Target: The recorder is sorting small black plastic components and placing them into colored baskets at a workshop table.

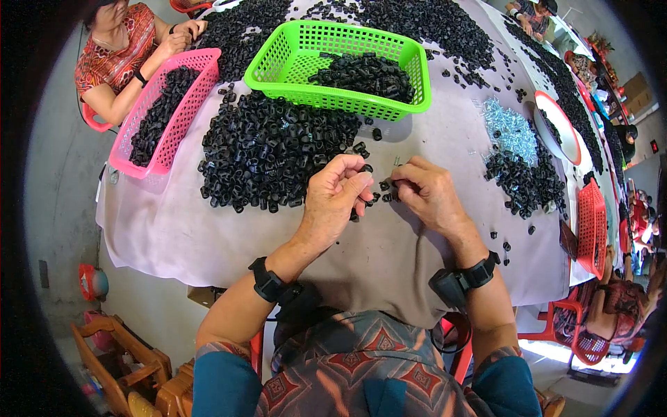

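Observation:
My left hand (pixel 336 193) is closed over the table with a small black plastic part (pixel 366 168) at its fingertips. Close by on the right, my right hand (pixel 429 192) is pinched, fingertips down among a few loose black parts (pixel 377 197); what it grips is hidden by the fingers. A tiny pale pin-like piece (pixel 397 160) shows just beyond the right fingertips. Left of my hands spreads a big pile of black plastic parts (pixel 271 153). To the right lies a heap of small clear-silvery pieces (pixel 511 128), with more black parts (pixel 524 182) at its near side.
A green basket (pixel 278 85) partly filled with black parts stands beyond my hands. A pink basket (pixel 118 161) is at the left, near another person's hands (pixel 182 40). A white bowl with an orange rim (pixel 574 149) and a red basket (pixel 592 229) stand at the right.

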Motion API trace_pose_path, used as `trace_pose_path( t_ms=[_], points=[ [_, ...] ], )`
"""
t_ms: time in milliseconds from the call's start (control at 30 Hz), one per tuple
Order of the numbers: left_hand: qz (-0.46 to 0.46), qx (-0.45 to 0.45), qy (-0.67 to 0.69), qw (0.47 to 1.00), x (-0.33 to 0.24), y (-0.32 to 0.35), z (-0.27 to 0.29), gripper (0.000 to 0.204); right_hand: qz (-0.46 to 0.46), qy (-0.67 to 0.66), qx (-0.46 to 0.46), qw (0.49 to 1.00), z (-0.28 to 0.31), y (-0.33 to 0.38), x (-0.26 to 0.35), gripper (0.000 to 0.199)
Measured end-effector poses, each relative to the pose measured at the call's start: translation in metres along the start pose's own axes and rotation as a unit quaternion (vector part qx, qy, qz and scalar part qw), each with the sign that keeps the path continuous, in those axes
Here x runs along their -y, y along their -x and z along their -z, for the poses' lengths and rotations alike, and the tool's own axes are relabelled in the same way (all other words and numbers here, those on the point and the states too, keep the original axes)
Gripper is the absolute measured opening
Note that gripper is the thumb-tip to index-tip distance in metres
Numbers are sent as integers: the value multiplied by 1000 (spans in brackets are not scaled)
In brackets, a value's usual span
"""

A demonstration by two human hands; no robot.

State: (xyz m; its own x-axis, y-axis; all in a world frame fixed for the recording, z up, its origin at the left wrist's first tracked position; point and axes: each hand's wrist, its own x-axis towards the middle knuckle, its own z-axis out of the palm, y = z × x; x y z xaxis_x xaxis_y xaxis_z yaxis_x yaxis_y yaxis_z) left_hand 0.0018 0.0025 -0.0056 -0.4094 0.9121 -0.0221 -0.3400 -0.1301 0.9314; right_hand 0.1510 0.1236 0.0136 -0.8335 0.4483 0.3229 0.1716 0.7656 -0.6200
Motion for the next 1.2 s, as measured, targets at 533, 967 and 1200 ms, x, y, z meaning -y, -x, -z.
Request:
trace_pose_path(
  t_ms=[533, 967, 1200],
  points=[
    [7, 8, 1, 1000, 2, 0, 0, 19, -20, 26, -22, 999, 0, 0, -2, 16],
    [23, 16, -7, 1000, 2, 0, 0, 19, 22, 41, 33, 998, -5, -3, -4, 13],
    [39, 69, -37, 996, 3, 1, 0, 17, -15, 64, 8, 998, -10, -3, -6, 12]
  ],
)
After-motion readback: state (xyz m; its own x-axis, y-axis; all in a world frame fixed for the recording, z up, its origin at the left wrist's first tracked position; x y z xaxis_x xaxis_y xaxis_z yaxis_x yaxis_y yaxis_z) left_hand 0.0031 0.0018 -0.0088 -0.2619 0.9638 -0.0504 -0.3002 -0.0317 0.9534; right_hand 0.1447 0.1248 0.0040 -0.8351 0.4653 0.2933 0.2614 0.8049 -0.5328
